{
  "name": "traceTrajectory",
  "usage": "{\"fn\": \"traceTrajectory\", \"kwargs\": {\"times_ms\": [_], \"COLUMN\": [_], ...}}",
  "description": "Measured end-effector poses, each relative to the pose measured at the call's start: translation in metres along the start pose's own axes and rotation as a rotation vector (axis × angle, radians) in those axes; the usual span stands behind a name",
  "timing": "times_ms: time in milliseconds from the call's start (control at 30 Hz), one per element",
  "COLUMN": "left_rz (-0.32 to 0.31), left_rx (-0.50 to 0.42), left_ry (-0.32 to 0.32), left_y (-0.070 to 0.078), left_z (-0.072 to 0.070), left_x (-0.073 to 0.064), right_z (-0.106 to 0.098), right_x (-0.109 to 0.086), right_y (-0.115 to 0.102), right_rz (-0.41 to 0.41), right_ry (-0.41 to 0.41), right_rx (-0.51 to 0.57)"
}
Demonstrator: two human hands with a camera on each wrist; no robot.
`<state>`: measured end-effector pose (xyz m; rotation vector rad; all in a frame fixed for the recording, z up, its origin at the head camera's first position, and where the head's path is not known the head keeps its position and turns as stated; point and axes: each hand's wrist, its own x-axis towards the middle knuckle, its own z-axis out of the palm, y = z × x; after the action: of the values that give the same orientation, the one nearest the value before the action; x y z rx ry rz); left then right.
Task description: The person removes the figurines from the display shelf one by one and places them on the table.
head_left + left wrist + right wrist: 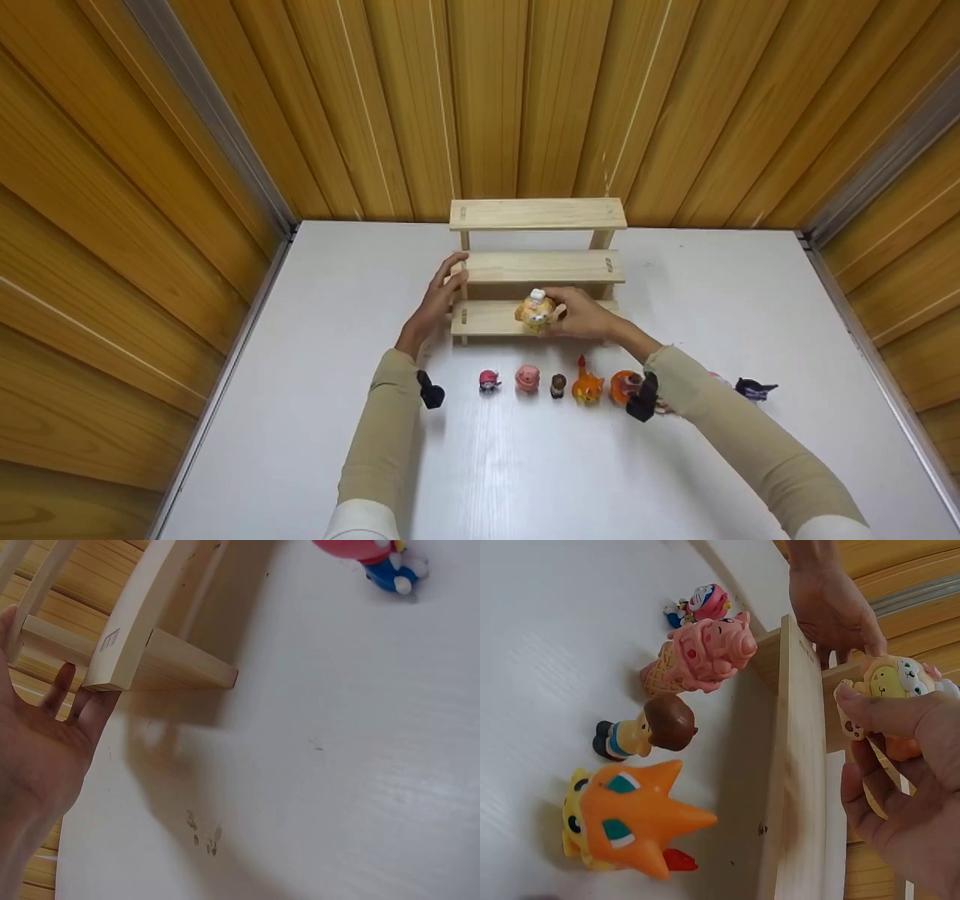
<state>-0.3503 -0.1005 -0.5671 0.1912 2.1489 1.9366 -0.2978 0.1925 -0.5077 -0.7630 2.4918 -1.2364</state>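
A three-step wooden shelf (pixel 538 266) stands at the back of the white table. My left hand (pixel 436 301) holds its left side near the middle step; in the left wrist view, the fingers (pixel 58 690) reach around the frame. With thumb and fingers, my right hand (pixel 589 313) pinches a small yellow-orange figurine (pixel 535 310) in a white hat, above the lowest step. The right wrist view shows the figurine's (pixel 907 679) pale animal face and a paw beside my thumb. Whether it touches the step I cannot tell.
In front of the shelf stands a row of figurines: a red-capped one (pixel 489 380), a pink ice-cream pig (pixel 527 378), a brown-haired one (pixel 558 385), an orange one (pixel 587 388) and another orange one (pixel 624 386). A dark figurine (pixel 754 389) lies farther right. My right forearm hides part of the row.
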Motion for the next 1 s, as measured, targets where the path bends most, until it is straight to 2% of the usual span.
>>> {"fn": "traceTrajectory", "kwargs": {"times_ms": [133, 367, 533, 767, 1000], "left_rz": [0.008, 0.006, 0.023, -0.001, 0.007], "left_rx": [-0.001, -0.024, -0.035, -0.032, -0.04], "left_ry": [0.003, -0.002, -0.028, -0.005, -0.013], "left_y": [0.001, 0.002, 0.0, -0.002, -0.002], "left_z": [0.0, -0.001, -0.001, -0.004, -0.004], "left_x": [0.0, 0.0, -0.001, -0.005, -0.004], "right_z": [-0.012, -0.028, -0.037, -0.045, -0.063], "right_x": [-0.01, -0.025, -0.038, -0.053, -0.076], "right_y": [0.003, 0.006, 0.011, 0.02, 0.033], "right_rz": [-0.005, 0.053, 0.091, 0.117, 0.142], "right_ry": [-0.001, -0.003, 0.017, 0.019, 0.026], "right_rx": [0.001, 0.068, 0.068, 0.077, 0.067]}}
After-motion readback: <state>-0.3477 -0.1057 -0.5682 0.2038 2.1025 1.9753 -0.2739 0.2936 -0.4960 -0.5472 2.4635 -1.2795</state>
